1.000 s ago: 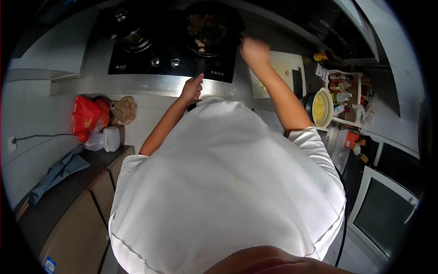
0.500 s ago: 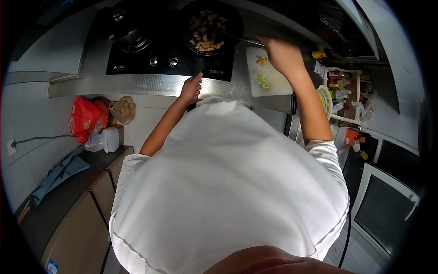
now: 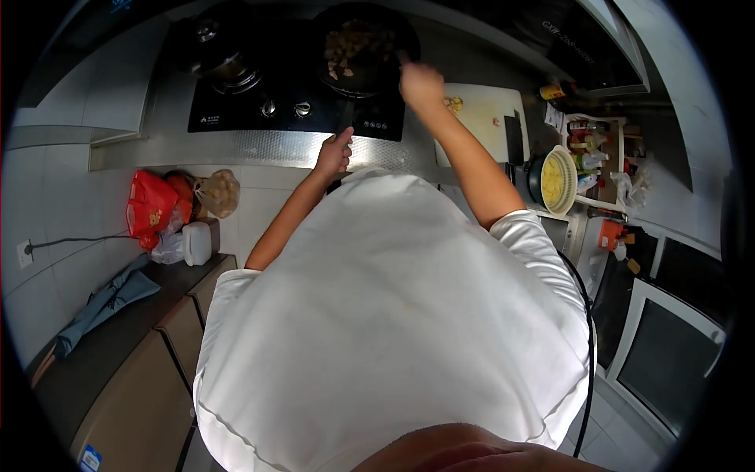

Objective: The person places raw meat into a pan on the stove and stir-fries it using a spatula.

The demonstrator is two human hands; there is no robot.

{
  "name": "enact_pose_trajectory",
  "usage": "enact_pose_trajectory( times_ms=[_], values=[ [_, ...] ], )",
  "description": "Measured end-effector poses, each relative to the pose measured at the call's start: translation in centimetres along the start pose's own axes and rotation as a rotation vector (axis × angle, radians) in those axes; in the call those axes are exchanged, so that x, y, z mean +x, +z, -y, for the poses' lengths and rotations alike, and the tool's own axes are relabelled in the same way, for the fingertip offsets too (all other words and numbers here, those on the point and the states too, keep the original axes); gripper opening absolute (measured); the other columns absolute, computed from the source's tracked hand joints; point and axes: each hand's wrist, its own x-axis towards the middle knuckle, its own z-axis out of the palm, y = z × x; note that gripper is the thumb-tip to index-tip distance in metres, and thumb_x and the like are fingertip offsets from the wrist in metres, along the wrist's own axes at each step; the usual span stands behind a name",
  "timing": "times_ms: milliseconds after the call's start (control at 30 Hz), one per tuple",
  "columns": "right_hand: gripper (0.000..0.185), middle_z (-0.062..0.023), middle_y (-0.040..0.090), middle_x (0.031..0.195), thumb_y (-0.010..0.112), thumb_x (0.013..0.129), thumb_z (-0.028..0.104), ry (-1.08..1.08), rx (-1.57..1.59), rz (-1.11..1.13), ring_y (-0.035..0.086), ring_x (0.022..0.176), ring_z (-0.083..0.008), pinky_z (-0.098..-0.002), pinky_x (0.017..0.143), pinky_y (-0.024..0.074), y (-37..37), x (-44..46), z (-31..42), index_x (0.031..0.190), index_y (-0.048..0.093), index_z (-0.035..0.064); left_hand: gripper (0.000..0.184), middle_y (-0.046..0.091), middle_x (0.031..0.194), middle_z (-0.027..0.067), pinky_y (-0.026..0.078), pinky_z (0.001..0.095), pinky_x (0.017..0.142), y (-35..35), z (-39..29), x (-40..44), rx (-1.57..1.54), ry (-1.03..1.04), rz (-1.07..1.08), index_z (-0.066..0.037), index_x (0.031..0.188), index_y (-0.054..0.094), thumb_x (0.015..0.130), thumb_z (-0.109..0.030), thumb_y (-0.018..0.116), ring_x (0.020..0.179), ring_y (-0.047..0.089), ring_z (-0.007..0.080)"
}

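Observation:
My left hand (image 3: 336, 151) is closed around the handle of a dark frying pan (image 3: 366, 82) on the right side of the gas hob (image 3: 275, 122). Browned pieces of food (image 3: 350, 47), perhaps meat, lie in the pan. Above the pan's right edge, my right hand (image 3: 422, 84) is closed on the handle of a spatula, whose head I cannot make out against the dark pan. Right of that hand lies a white cutting board (image 3: 476, 141). Some chopped yellowish bits (image 3: 454, 103) sit on it, partly behind my forearm, beside a dark-bladed knife (image 3: 514, 138).
A lidded pot (image 3: 220, 59) stands on the left burner. On the right are a yellow basket (image 3: 558, 181) of pale yellow food and a rack of bottles (image 3: 590, 149). A red bag (image 3: 149, 203) and a folded blue umbrella (image 3: 110, 303) lie on the left.
My right hand has moved left and slightly up toward the pan with the spatula. The food has shifted toward the pan's far side. My left hand stays on the pan handle.

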Motion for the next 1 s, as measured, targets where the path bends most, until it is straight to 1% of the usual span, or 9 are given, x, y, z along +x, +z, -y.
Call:
enact_pose_trajectory(
  times_ms=[167, 333, 467, 533, 633, 733, 833, 933, 1000],
  values=[
    [0.044, -0.0127, 0.071, 0.085, 0.059, 0.086, 0.013, -0.189, 0.021, 0.089, 0.07, 0.08, -0.0296, -0.0441, 0.068, 0.0568, -6.3, -1.9, -1.6, 0.13, 0.061, 0.0165, 0.038, 0.036, 0.058, -0.0079, 0.018, 0.0225, 0.04, 0.0, 0.2, -0.1, 0.007, 0.027, -0.025, -0.015, 0.085, 0.049, 0.092, -0.049, 0.065, 0.044, 0.026, 0.0034],
    [0.036, -0.0108, 0.072, 0.094, 0.064, 0.089, 0.024, -0.237, -0.016, 0.06, 0.07, 0.085, -0.0291, -0.0426, 0.07, 0.0563, -12.7, -2.3, -6.0, 0.124, 0.067, 0.0224, 0.038, 0.036, 0.058, -0.0083, 0.017, 0.0225, 0.04, -0.1, 0.5, 0.3, 0.035, 0.036, -0.042, -0.015, 0.085, 0.05, 0.092, -0.05, 0.064, 0.044, 0.026, 0.0033],
    [0.036, -0.0122, 0.072, 0.096, 0.065, 0.087, 0.024, -0.315, 0.013, 0.072, 0.07, 0.085, -0.0307, -0.043, 0.072, 0.0565, -10.8, -1.9, -6.2, 0.124, 0.067, 0.0218, 0.039, 0.035, 0.058, -0.0085, 0.017, 0.0226, 0.04, 0.0, 0.5, 0.4, 0.037, 0.023, -0.041, -0.015, 0.086, 0.05, 0.092, -0.051, 0.064, 0.043, 0.026, 0.0033],
    [0.028, -0.0159, 0.071, 0.094, 0.061, 0.085, 0.015, -0.188, -0.037, 0.123, 0.07, 0.088, -0.0322, -0.0442, 0.073, 0.0573, -8.9, -1.8, -3.1, 0.111, 0.072, 0.0163, 0.04, 0.035, 0.058, -0.0085, 0.017, 0.0227, 0.04, 0.1, 0.3, 0.2, 0.044, 0.035, -0.042, -0.014, 0.086, 0.05, 0.092, -0.051, 0.064, 0.043, 0.026, 0.0034],
    [0.031, -0.0167, 0.071, 0.096, 0.062, 0.089, 0.028, 0.018, 0.051, 0.074, 0.069, 0.087, -0.0364, -0.047, 0.075, 0.056, -7.0, -0.5, -1.9, 0.117, 0.07, 0.0159, 0.041, 0.035, 0.058, -0.0084, 0.018, 0.0228, 0.039, 0.4, 0.2, 0.0, 0.046, 0.029, -0.051, -0.014, 0.086, 0.05, 0.092, -0.051, 0.064, 0.043, 0.027, 0.0037],
    [0.031, -0.0168, 0.071, 0.094, 0.058, 0.092, 0.028, 0.085, 0.141, -0.065, 0.069, 0.085, -0.0367, -0.0488, 0.074, 0.0558, -3.7, 3.0, -2.7, 0.118, 0.068, 0.0146, 0.04, 0.035, 0.058, -0.0079, 0.018, 0.0231, 0.039, 0.2, 0.8, 0.0, 0.039, 0.023, -0.043, -0.013, 0.086, 0.05, 0.092, -0.05, 0.065, 0.043, 0.026, 0.004],
    [0.035, -0.0175, 0.072, 0.092, 0.056, 0.091, 0.024, 0.124, 0.056, 0.072, 0.07, 0.083, -0.0371, -0.0515, 0.075, 0.0552, -0.7, 6.6, -1.3, 0.124, 0.064, 0.0141, 0.041, 0.034, 0.058, -0.0074, 0.019, 0.023, 0.039, 0.2, 0.9, 0.2, 0.026, 0.031, -0.032, -0.013, 0.086, 0.049, 0.093, -0.05, 0.065, 0.044, 0.026, 0.0041],
    [0.036, -0.0194, 0.072, 0.091, 0.055, 0.09, 0.018, -0.143, -0.021, 0.066, 0.07, 0.083, -0.0384, -0.0523, 0.074, 0.0554, -2.7, 5.0, 1.4, 0.123, 0.064, 0.0134, 0.041, 0.034, 0.058, -0.0073, 0.019, 0.023, 0.039, 0.4, 0.5, -0.1, 0.026, 0.049, -0.034, -0.013, 0.086, 0.049, 0.092, -0.05, 0.065, 0.044, 0.026, 0.004],
    [0.037, -0.0196, 0.071, 0.089, 0.056, 0.087, 0.013, -0.196, -0.013, 0.072, 0.07, 0.085, -0.0379, -0.0502, 0.071, 0.0565, -4.2, 3.5, 2.0, 0.122, 0.066, 0.0134, 0.041, 0.035, 0.058, -0.0072, 0.019, 0.0229, 0.039, 0.3, 0.5, -0.1, 0.026, 0.047, -0.038, -0.013, 0.086, 0.049, 0.092, -0.051, 0.065, 0.044, 0.026, 0.004]
  ],
)
